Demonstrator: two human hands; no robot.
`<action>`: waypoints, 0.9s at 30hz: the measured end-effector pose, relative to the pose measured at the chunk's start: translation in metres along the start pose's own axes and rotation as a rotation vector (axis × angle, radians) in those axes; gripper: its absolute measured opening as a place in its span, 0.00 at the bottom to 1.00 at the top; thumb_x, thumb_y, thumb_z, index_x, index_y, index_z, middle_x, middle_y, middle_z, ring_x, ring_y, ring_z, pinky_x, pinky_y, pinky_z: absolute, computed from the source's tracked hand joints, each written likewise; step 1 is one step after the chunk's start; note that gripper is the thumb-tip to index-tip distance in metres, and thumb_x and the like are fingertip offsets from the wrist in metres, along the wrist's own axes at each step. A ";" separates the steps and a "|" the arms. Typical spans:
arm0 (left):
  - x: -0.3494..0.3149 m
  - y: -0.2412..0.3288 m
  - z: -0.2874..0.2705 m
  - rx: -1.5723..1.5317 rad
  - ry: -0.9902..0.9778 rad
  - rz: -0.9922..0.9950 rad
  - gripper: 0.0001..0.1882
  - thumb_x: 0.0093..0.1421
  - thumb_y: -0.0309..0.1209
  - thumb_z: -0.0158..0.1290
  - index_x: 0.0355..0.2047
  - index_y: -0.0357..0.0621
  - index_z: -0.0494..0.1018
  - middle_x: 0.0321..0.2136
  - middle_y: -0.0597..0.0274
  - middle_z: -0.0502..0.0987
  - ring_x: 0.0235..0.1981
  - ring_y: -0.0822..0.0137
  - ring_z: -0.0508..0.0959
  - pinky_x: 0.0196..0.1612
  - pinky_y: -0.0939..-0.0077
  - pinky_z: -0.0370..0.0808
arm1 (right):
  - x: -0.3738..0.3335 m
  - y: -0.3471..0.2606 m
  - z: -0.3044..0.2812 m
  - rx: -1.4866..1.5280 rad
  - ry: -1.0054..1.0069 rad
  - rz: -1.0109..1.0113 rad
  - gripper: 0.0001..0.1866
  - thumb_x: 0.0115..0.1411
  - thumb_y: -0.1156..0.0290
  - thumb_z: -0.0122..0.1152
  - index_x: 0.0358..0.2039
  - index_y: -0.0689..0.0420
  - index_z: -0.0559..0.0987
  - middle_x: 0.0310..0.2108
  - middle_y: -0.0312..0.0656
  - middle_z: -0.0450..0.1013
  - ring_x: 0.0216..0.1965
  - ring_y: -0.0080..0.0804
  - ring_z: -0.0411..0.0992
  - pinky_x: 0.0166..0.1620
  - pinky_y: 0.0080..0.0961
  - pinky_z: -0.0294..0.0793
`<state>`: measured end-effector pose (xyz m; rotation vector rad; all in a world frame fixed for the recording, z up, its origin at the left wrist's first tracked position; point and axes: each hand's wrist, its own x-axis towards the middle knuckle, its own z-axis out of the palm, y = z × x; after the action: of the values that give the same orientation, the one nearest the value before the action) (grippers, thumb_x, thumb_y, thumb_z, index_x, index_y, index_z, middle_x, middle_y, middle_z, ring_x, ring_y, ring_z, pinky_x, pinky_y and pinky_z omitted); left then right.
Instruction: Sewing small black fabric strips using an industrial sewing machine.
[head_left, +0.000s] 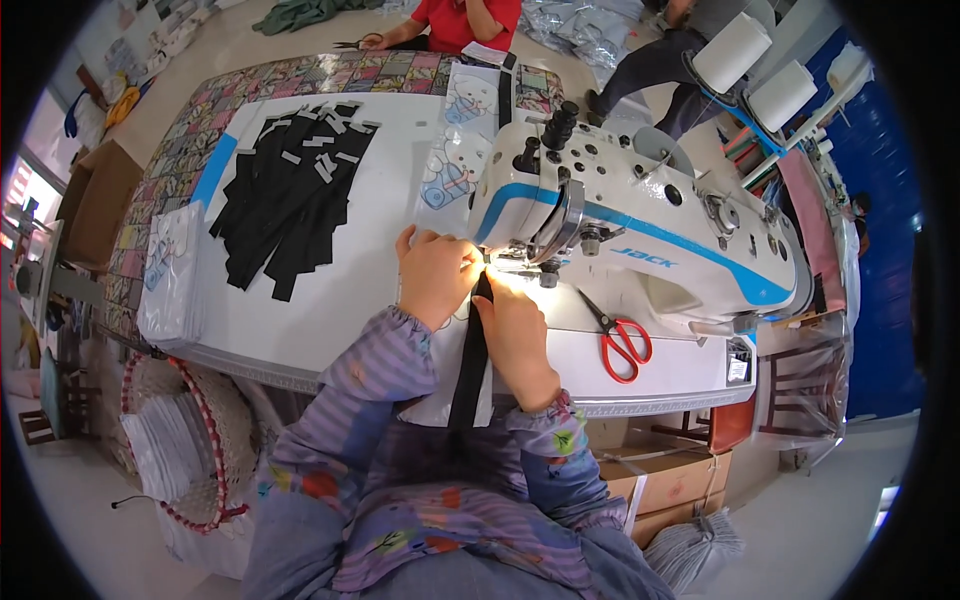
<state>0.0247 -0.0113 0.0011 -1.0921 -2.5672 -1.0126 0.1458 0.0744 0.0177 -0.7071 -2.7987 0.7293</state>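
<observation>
A long black fabric strip (pixel 470 370) runs from the lit needle area of the white and blue sewing machine (pixel 620 195) down over the table's front edge. My left hand (pixel 435 277) has its fingers bent and pinched at the strip's upper end, close beside the needle. From the right, my right hand (pixel 515 335) grips the same strip just below, thumb and fingers closed. Beneath and behind the machine head lies a white printed panel (pixel 448 165) with a cartoon animal. The exact fingertip contact and the needle are partly lost in the lamp's glare.
Red-handled scissors (pixel 626 347) lie right of my right hand. A pile of black strips (pixel 295 200) with pale end tags spreads over the table's left. Folded printed panels (pixel 172 280) stand at the left edge. A basket (pixel 215 440) of pale cloth sits lower left. Another person (pixel 465 22) works across the table.
</observation>
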 end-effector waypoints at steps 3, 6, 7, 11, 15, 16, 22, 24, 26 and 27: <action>0.003 0.000 0.000 0.036 -0.033 -0.006 0.07 0.57 0.35 0.58 0.25 0.52 0.83 0.26 0.65 0.82 0.39 0.58 0.77 0.63 0.44 0.58 | 0.000 0.003 0.001 0.018 0.042 -0.043 0.19 0.63 0.65 0.63 0.51 0.62 0.78 0.35 0.55 0.78 0.37 0.56 0.77 0.40 0.47 0.76; 0.005 -0.001 0.000 0.039 -0.038 0.008 0.08 0.58 0.36 0.58 0.25 0.51 0.84 0.26 0.63 0.82 0.39 0.58 0.78 0.63 0.44 0.58 | -0.001 0.008 0.000 0.082 0.051 -0.067 0.17 0.62 0.65 0.65 0.47 0.63 0.79 0.35 0.53 0.78 0.36 0.52 0.77 0.39 0.45 0.75; 0.006 -0.001 0.000 0.052 -0.038 0.013 0.08 0.58 0.36 0.58 0.26 0.51 0.84 0.26 0.63 0.82 0.39 0.58 0.78 0.63 0.44 0.57 | 0.000 0.011 -0.002 0.079 0.034 -0.058 0.17 0.62 0.65 0.65 0.47 0.63 0.79 0.35 0.53 0.78 0.36 0.52 0.77 0.39 0.45 0.75; 0.010 -0.003 0.003 0.042 -0.056 0.021 0.09 0.59 0.36 0.58 0.28 0.49 0.85 0.27 0.62 0.82 0.39 0.57 0.78 0.64 0.44 0.57 | 0.005 0.028 -0.022 0.170 0.247 -0.114 0.14 0.58 0.69 0.70 0.41 0.64 0.79 0.26 0.49 0.77 0.23 0.39 0.76 0.27 0.36 0.71; 0.018 -0.004 0.006 0.062 -0.086 0.004 0.08 0.59 0.35 0.58 0.29 0.49 0.85 0.28 0.61 0.82 0.40 0.56 0.78 0.63 0.45 0.58 | 0.010 0.043 -0.049 0.311 0.448 -0.162 0.08 0.58 0.77 0.68 0.36 0.65 0.79 0.19 0.45 0.74 0.15 0.31 0.70 0.21 0.28 0.66; 0.021 -0.005 0.008 0.076 -0.081 0.007 0.07 0.58 0.35 0.59 0.29 0.50 0.85 0.27 0.61 0.82 0.40 0.56 0.78 0.63 0.45 0.58 | 0.012 0.045 -0.054 0.364 0.476 -0.165 0.06 0.59 0.78 0.66 0.35 0.66 0.79 0.19 0.45 0.74 0.15 0.31 0.70 0.21 0.27 0.66; 0.028 -0.010 0.013 0.091 -0.090 0.003 0.06 0.58 0.35 0.60 0.29 0.50 0.85 0.26 0.61 0.81 0.40 0.56 0.78 0.62 0.45 0.60 | 0.022 0.048 -0.060 0.230 0.503 -0.261 0.04 0.58 0.80 0.64 0.30 0.69 0.79 0.22 0.49 0.76 0.19 0.35 0.76 0.23 0.28 0.70; 0.025 -0.012 0.014 0.092 -0.107 0.009 0.07 0.58 0.36 0.60 0.29 0.50 0.85 0.26 0.61 0.81 0.40 0.56 0.78 0.62 0.46 0.60 | 0.021 0.052 -0.055 0.251 0.497 -0.245 0.05 0.58 0.80 0.64 0.29 0.69 0.79 0.23 0.50 0.76 0.20 0.36 0.78 0.24 0.28 0.70; 0.021 -0.013 0.013 0.062 -0.077 0.046 0.08 0.57 0.38 0.61 0.29 0.48 0.84 0.26 0.61 0.81 0.41 0.56 0.78 0.61 0.46 0.61 | 0.019 0.055 -0.052 0.268 0.504 -0.241 0.05 0.58 0.79 0.64 0.29 0.69 0.79 0.23 0.50 0.76 0.20 0.36 0.78 0.24 0.29 0.71; 0.019 -0.013 0.012 0.073 -0.100 0.031 0.08 0.57 0.38 0.61 0.29 0.48 0.84 0.26 0.61 0.81 0.41 0.56 0.78 0.61 0.46 0.61 | 0.019 0.057 -0.052 0.271 0.507 -0.240 0.05 0.58 0.79 0.64 0.29 0.69 0.79 0.23 0.50 0.76 0.20 0.36 0.78 0.24 0.29 0.71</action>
<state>0.0030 0.0009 -0.0077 -1.1889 -2.6331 -0.8703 0.1658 0.1494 0.0355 -0.4216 -2.2214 0.7390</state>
